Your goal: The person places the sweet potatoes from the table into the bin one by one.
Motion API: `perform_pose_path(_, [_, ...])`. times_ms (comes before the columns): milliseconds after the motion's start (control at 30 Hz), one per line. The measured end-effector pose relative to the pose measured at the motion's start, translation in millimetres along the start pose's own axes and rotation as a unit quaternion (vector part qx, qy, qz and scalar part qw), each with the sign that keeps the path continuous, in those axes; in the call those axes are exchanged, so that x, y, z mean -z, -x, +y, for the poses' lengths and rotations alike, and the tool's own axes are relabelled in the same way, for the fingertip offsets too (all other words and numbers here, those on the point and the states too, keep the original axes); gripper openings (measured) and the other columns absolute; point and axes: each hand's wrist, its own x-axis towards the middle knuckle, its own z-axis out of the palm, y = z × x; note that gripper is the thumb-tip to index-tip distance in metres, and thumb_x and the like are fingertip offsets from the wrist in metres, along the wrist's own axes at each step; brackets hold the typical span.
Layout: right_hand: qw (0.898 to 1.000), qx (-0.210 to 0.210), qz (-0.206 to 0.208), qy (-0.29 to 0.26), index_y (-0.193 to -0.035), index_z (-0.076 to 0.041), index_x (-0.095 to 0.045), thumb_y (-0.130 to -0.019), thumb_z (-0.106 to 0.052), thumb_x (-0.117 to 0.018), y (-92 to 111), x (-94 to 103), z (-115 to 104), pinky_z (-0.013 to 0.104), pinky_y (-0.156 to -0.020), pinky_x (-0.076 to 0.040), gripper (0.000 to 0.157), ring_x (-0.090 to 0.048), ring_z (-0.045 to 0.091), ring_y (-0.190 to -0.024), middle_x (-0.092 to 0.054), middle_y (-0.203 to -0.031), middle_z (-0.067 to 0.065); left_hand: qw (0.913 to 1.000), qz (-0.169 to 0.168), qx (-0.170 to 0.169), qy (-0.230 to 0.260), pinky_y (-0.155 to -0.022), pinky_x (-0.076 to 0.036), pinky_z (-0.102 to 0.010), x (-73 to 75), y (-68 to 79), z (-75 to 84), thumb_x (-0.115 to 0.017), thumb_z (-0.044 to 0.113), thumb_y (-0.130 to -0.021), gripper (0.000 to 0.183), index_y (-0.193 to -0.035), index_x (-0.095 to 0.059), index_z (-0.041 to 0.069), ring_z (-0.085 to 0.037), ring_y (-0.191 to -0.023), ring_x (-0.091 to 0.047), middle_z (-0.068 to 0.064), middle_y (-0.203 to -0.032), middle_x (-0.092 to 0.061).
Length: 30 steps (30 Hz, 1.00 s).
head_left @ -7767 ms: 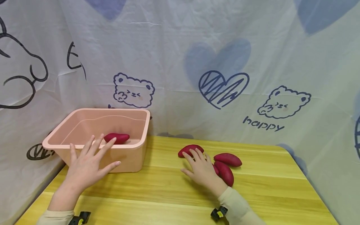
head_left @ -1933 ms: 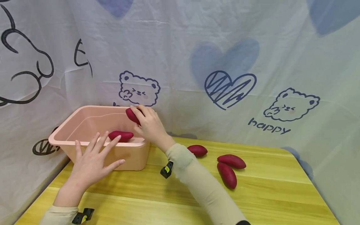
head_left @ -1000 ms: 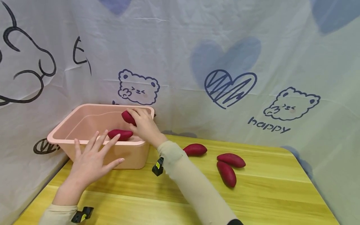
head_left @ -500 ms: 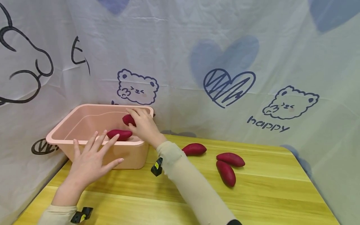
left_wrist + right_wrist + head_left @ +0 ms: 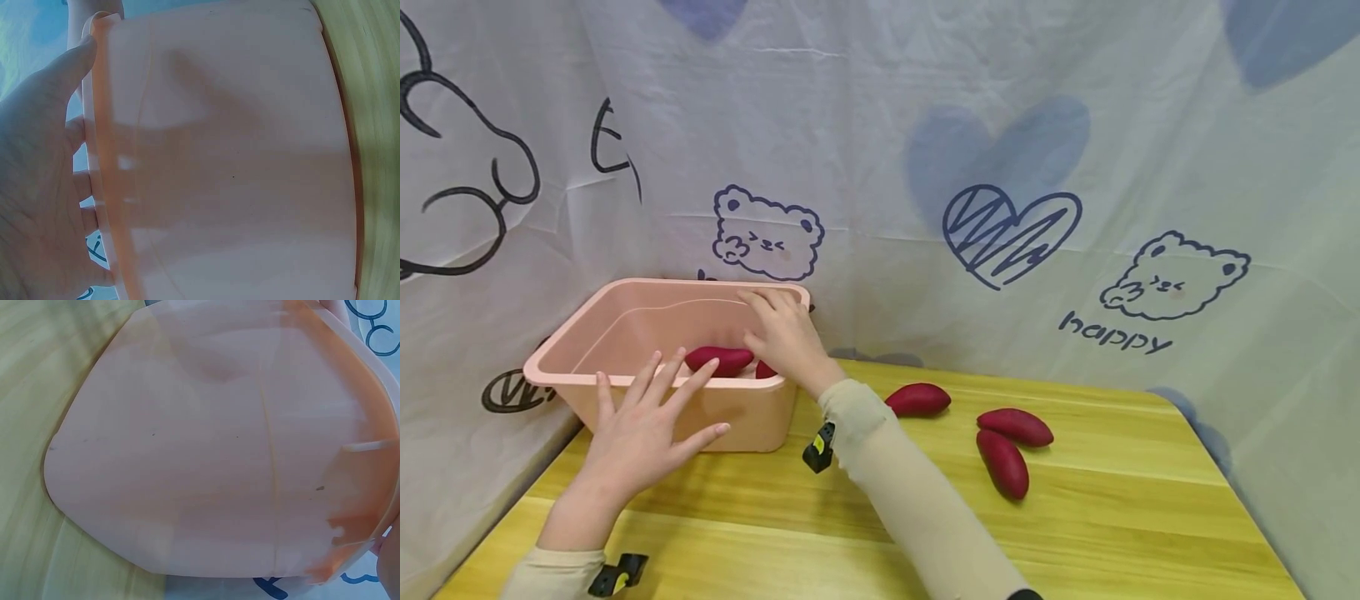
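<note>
A pink plastic bin [image 5: 752, 412] stands at the left of the table. Inside it one dark red sweet potato [image 5: 724, 361] lies near the front wall, and part of a second sweet potato [image 5: 764, 369] shows beside it under my right hand [image 5: 786, 337]. That hand reaches over the bin's right rim, fingers relaxed and holding nothing. My left hand [image 5: 638, 429] is spread at the front rim; in the left wrist view the thumb and fingertips of the left hand [image 5: 37, 150] meet the rim. The right wrist view mostly shows the bin's outer wall [image 5: 187, 437].
Right of the bin, a sweet potato [image 5: 919, 401] lies on the wooden table [image 5: 1105, 508], partly behind the right sleeve [image 5: 917, 492]. Farther right, an upper sweet potato [image 5: 1017, 427] and a lower sweet potato [image 5: 1003, 465] lie together. A printed cloth [image 5: 880, 275] hangs behind.
My right hand took a sweet potato from the table, carried it left over the bin and let it go; it now lies inside. My left hand has stayed at the front rim.
</note>
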Motion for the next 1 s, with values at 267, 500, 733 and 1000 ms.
perform_pose_path(267, [0.999,-0.003,0.038,-0.009,-0.134,-0.018,-0.058,-0.090,-0.026,-0.067,2.5,-0.5,1.5,0.039,-0.111,-0.040,0.046,-0.051,0.018,-0.128,-0.058,-0.137,0.001,1.0000,-0.003,0.001,0.000,-0.108,0.021,-0.072,0.9,-0.1,0.6,-0.056,0.068,-0.086,0.083,-0.155,-0.018,0.041,-0.038,-0.151,-0.012,-0.015,-0.161,-0.024])
perform_pose_path(500, [0.998,-0.022,0.057,-0.015,-0.130,-0.019,-0.061,-0.089,-0.026,-0.067,7.1,-1.6,2.0,0.036,-0.104,-0.045,0.041,-0.051,0.019,-0.128,-0.059,-0.135,-0.001,1.0000,-0.003,0.002,0.001,-0.108,0.020,-0.073,2.1,0.6,1.1,-0.056,0.067,-0.086,0.083,-0.154,-0.018,0.041,-0.038,-0.151,-0.013,-0.016,-0.161,-0.026])
perform_pose_path(733, [0.997,-0.042,0.059,-0.014,-0.129,-0.019,-0.061,-0.090,-0.029,-0.066,14.4,0.8,2.9,0.035,-0.097,-0.047,0.041,-0.049,0.017,-0.130,-0.059,-0.135,-0.001,1.0000,-0.001,-0.001,-0.004,-0.107,0.019,-0.074,1.3,0.6,0.2,-0.056,0.068,-0.086,0.082,-0.154,-0.019,0.040,-0.039,-0.151,-0.014,-0.015,-0.161,-0.025])
perform_pose_path(1000, [0.995,-0.063,0.070,-0.021,-0.129,-0.019,-0.061,-0.090,-0.031,-0.066,23.1,4.1,8.5,0.038,-0.097,-0.047,0.041,-0.051,0.021,-0.128,-0.058,-0.135,0.000,1.0000,0.003,-0.001,-0.004,-0.107,0.018,-0.074,0.5,0.3,0.1,-0.056,0.068,-0.085,0.083,-0.154,-0.020,0.040,-0.038,-0.151,-0.013,-0.014,-0.161,-0.024])
